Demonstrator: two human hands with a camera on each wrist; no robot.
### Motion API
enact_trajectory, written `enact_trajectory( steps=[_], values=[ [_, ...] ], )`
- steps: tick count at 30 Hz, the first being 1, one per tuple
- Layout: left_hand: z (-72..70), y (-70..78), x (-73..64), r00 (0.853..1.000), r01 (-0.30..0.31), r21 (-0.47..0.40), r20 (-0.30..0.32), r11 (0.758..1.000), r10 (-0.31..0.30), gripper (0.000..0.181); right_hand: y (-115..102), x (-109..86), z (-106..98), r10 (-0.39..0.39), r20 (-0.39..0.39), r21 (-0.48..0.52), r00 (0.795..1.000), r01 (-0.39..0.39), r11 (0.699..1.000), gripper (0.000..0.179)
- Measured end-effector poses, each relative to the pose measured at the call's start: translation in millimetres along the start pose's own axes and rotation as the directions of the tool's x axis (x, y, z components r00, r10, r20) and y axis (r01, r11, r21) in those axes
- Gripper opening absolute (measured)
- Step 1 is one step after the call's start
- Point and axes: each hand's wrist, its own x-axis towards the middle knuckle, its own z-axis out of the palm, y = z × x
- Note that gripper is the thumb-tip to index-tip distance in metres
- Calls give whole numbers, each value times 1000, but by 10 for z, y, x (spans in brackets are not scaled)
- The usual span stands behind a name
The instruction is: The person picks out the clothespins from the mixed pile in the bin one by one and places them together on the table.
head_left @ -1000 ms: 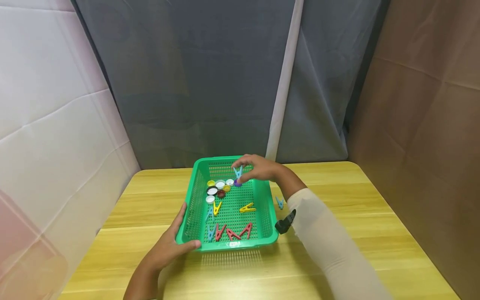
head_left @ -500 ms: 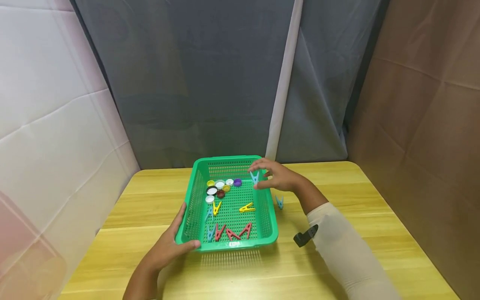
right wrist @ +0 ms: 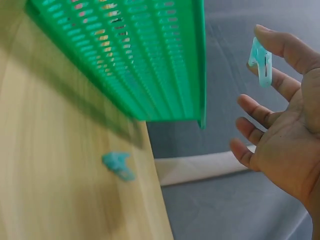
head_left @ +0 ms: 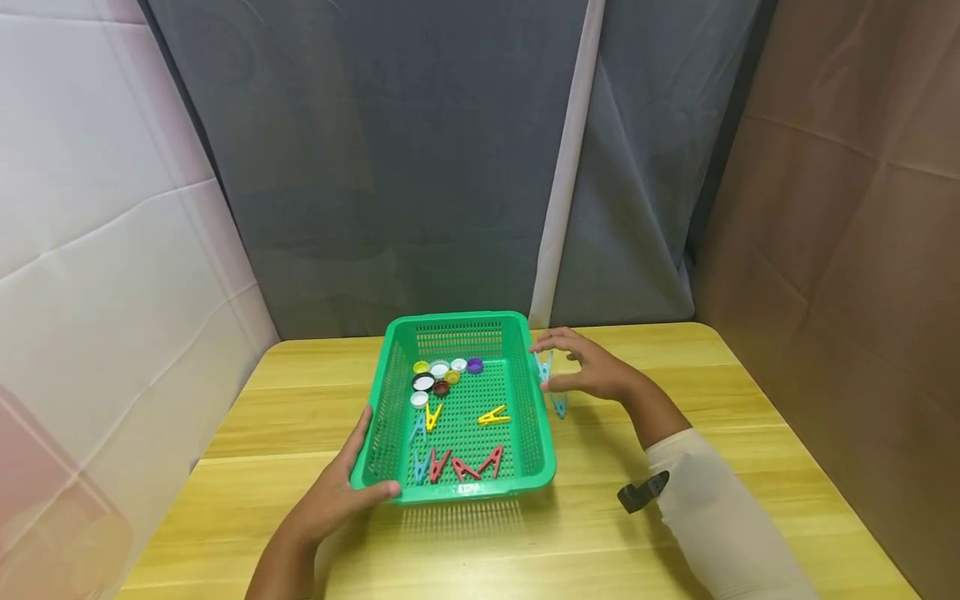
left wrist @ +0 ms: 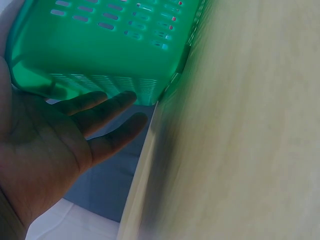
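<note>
My right grip [head_left: 588, 367] pinches a light-blue clothespin [head_left: 545, 368]; to its left, my left grip [head_left: 337, 493] holds the green slotted basket [head_left: 510, 488]. Lowering too far could knock the second clothespin [head_left: 560, 407] on the desk [head_left: 750, 467] beneath.

Room to pass lies over the table [head_left: 750, 433] right of the right hand [head_left: 592, 368]; leftward, the basket [head_left: 517, 487] blocks the way, a loose clothespin [head_left: 560, 407] beside it.
</note>
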Motion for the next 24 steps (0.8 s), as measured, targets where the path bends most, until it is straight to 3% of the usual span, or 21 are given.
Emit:
enact_trajectory(
  steps=[15, 24],
  values=[
    [-4, 2, -7, 1000, -4, 2, -2, 1000, 4, 127, 479, -395, -1, 91, -28, 101, 995, -88, 991, 57],
    [-4, -8, 0, 1000, -9, 3, 3, 1000, 9, 126, 689, -435, 105, 153, -23, 91, 988, -150, 984, 56]
  ],
)
